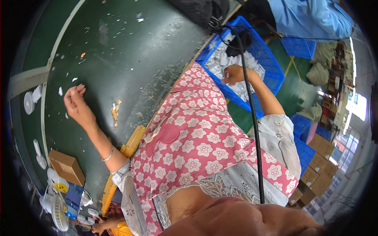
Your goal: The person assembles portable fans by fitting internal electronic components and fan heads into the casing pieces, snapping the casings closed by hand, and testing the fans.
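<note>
My left hand [78, 104] is over the green tabletop [130, 51], its fingers curled in; whatever they may hold is hidden. Small white scraps [60, 91] lie close to its fingertips. On the other side, my right hand [235, 74] is above a blue plastic crate [274, 65], fingers bent and drawn together. White plastic pieces [254, 62] are heaped in that crate under the hand. I cannot make out anything between the right fingers. A dark object [239, 42] lies on the heap at the crate's far end.
A black cable [252, 114] hangs in front of my right forearm. Brown scraps [115, 112] and an orange bit [82, 56] lie on the table. At the left stand an open cardboard box [67, 168] and a white fan [59, 212]. Someone in blue [309, 19] is beyond the crate.
</note>
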### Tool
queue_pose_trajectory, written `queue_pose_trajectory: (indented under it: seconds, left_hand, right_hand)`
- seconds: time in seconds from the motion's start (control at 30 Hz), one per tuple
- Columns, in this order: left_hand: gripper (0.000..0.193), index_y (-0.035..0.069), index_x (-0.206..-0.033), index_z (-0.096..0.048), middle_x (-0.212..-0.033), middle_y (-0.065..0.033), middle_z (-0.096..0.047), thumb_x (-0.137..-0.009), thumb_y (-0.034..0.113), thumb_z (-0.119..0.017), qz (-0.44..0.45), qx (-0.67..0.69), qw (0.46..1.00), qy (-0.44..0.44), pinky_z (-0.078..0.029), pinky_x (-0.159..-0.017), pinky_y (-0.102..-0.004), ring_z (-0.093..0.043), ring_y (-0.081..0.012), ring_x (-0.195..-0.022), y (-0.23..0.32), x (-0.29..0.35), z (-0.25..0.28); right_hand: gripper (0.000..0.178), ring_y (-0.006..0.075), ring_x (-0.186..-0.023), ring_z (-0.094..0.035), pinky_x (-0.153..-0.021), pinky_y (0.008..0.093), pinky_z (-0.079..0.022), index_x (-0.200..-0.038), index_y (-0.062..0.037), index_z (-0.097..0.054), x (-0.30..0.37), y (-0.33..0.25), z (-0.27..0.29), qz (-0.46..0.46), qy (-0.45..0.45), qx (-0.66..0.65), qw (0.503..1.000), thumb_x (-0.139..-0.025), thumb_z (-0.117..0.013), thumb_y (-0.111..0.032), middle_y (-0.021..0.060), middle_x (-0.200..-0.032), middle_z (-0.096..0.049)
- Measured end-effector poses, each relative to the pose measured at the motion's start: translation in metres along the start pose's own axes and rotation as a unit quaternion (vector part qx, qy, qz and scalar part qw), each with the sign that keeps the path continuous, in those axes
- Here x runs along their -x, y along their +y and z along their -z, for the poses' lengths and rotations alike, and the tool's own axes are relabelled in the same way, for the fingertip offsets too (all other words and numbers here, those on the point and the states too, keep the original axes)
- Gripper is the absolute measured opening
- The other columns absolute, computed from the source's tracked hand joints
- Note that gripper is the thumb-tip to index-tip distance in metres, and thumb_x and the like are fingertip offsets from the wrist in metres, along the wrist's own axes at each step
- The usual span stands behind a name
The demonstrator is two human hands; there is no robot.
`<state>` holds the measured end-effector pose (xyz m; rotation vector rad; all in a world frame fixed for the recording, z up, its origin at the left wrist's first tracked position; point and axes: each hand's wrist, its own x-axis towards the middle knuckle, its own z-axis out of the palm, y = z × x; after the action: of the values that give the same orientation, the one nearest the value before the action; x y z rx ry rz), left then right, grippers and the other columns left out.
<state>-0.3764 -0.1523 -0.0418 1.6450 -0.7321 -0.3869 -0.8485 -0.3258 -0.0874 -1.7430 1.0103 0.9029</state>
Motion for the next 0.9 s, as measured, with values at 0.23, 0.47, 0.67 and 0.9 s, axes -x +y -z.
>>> queue_pose_trajectory:
  seconds: [0.23, 0.47, 0.67, 0.9]
  left_hand:
    - [0.010, 0.002, -0.084, -0.053, -0.071, -0.0077, -0.057, -0.089, 0.010, -0.049, -0.027, -0.060, 0.998, 0.020, -0.046, -0.060, -0.0291, -0.056, -0.0155, -0.065, 0.030, -0.022, 0.004]
    - [0.019, 0.000, -0.094, -0.054, -0.082, -0.0135, -0.061, -0.084, 0.016, -0.054, -0.080, -0.225, 0.954, 0.180, -0.047, -0.066, -0.0312, -0.060, -0.0184, -0.073, -0.002, -0.103, 0.060]
    - [0.060, -0.005, -0.105, -0.054, -0.112, -0.0229, -0.054, -0.075, 0.048, -0.058, 0.278, -0.450, 0.825, 0.199, -0.039, -0.092, -0.0454, -0.052, -0.0402, -0.104, -0.062, -0.215, 0.130]
    - [0.058, -0.003, -0.115, -0.041, -0.118, -0.0201, -0.051, -0.078, 0.039, -0.056, 0.283, -0.367, 0.850, 0.251, -0.043, -0.088, -0.0445, -0.050, -0.0368, -0.110, -0.067, -0.263, 0.096]
  right_hand:
    - [0.020, 0.0116, -0.061, -0.062, -0.058, 0.0237, -0.048, -0.093, -0.0014, -0.055, 0.012, -0.273, 0.065, 0.445, -0.194, -0.099, 0.869, -0.085, -0.061, -0.018, 0.0063, -0.069, -0.064]
    - [0.022, 0.0175, -0.068, -0.061, -0.061, 0.0311, -0.049, -0.094, -0.0041, -0.054, -0.084, -0.378, -0.003, 0.606, 0.074, -0.141, 0.779, -0.080, -0.063, -0.018, 0.0096, -0.077, -0.062]
    - [0.014, 0.0317, -0.074, -0.060, -0.065, 0.0382, -0.048, -0.093, -0.0033, -0.054, -0.093, -0.379, -0.017, 0.675, 0.159, -0.059, 0.718, -0.083, -0.055, -0.014, 0.0141, -0.081, -0.059]
    - [0.012, 0.0348, -0.075, -0.058, -0.066, 0.0405, -0.046, -0.091, 0.0000, -0.053, -0.091, -0.383, -0.007, 0.677, 0.173, -0.102, 0.708, -0.084, -0.051, -0.009, 0.0170, -0.081, -0.058]
